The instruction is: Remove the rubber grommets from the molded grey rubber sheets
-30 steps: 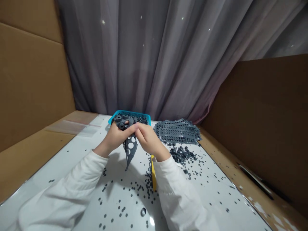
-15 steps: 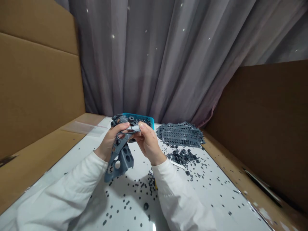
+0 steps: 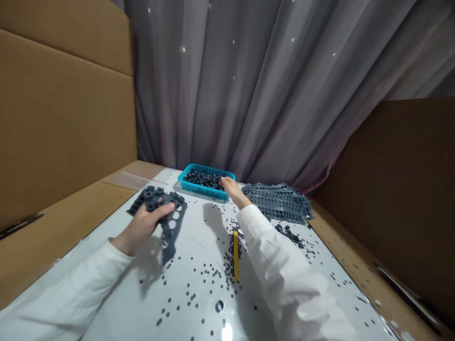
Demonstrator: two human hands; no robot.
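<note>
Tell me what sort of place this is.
Likely a makeshift handwork station: a white table between cardboard panels, a blue plastic basket of small dark parts, and a pile of perforated grey sheets.

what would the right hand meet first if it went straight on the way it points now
Probably the dark pieces in the basket: the right hand points forward and left at the basket's right end. Its height is unclear; if high enough, it might clear them and meet the curtain behind.
</note>
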